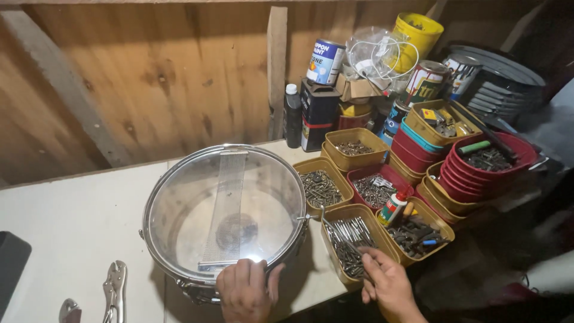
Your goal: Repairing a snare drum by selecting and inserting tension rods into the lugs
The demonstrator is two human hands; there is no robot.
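The left hand (244, 291) curls over the drum (224, 215) rim at six o'clock. At three o'clock, the right hand (385, 282) pinches rods in a tub (357, 242)

Blue-and-white paint tin (326, 61), black-and-red canister (317, 113), red-and-green labelled tin (423, 81) behind the trays; small red-capped glue bottle (394, 207) among them

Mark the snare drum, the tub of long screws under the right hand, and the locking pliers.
snare drum (179, 197): head view, on the clear drumhead.
tub of long screws (350, 236): head view, on the screws inside.
locking pliers (113, 290): head view, on the handle.
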